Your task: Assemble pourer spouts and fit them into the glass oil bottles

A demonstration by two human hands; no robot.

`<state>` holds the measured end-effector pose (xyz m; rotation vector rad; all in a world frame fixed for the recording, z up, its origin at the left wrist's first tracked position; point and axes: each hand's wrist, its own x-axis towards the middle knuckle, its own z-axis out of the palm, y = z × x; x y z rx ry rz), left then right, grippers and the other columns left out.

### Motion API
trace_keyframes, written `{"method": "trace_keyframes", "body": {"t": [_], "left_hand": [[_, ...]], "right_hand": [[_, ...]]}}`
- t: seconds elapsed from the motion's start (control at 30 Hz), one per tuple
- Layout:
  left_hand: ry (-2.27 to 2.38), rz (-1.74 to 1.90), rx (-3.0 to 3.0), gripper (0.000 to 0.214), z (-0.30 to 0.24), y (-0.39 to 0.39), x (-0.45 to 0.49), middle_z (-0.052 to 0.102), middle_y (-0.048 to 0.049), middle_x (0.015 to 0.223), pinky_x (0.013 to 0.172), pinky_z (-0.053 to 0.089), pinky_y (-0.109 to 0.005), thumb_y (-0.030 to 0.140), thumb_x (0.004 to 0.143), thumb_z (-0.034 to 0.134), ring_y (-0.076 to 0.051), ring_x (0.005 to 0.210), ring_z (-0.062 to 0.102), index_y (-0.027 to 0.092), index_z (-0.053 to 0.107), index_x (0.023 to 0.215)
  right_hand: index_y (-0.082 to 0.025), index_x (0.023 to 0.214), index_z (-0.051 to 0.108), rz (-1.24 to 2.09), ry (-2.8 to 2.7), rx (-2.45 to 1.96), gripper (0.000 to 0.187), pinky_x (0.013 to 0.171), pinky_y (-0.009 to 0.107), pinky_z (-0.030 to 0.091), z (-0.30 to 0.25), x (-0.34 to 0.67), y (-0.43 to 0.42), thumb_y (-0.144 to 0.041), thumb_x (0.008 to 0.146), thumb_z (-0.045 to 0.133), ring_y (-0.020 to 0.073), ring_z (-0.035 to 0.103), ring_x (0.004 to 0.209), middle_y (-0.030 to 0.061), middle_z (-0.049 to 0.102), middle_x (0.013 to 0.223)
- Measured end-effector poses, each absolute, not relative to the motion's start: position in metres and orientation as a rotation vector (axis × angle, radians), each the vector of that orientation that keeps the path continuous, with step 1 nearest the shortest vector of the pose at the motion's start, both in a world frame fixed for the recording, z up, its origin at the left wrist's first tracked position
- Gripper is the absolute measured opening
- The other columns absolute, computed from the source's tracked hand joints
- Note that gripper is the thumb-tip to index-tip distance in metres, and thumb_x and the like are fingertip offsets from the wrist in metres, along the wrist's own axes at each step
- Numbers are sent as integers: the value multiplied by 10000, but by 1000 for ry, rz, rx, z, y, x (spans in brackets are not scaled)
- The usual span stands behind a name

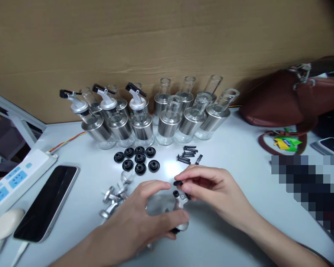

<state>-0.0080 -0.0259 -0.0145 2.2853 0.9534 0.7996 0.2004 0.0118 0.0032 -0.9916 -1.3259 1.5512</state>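
Note:
My left hand [144,213] is closed around a silver metal pourer spout [179,202] with a black tip, held just above the white table. My right hand [211,189] pinches a small black clip piece [178,183] right above that spout. Several loose silver spouts [114,196] lie beside my left hand. Behind them sit several round black rubber gaskets [139,159] and a few small black clips [187,155]. At the back stand several glass-and-steel bottles [167,122]; three on the left carry fitted spouts [108,98].
A dark phone [47,202] and a white power strip [13,180] lie at the left, with a pale oval object [5,224] at the near corner. A brown leather bag [292,98] sits at the back right. A cardboard wall [156,40] backs the table [239,155].

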Motion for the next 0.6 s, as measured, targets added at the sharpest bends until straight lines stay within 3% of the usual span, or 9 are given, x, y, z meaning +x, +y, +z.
{"method": "trace_keyframes", "body": {"t": [0.17,0.37,0.6], "left_hand": [[880,776,2291,274,-7,-19,-8,578,-105,1229,528,606,-175,217,960,487,-141,823,702,307,609,1188],[830,768,2528,239,-1,-13,-11,545,-116,1277,779,616,-330,256,973,445,-239,1059,653,265,606,1149],[832,813,2609,265,-1,-13,-11,448,-128,1307,772,614,-309,240,998,368,-210,1046,635,229,587,1146]], "right_hand": [[-262,851,790,1528,-1418,-985,178,525,136,453,5,201,10,-121,780,708,59,565,568,-13,684,709],[-275,876,790,1483,-1450,-984,189,516,138,446,4,203,11,-130,787,709,56,558,552,-19,686,709],[-294,995,773,1487,-1513,-950,240,511,164,444,4,203,11,-149,830,676,69,549,554,-6,706,758]]}}
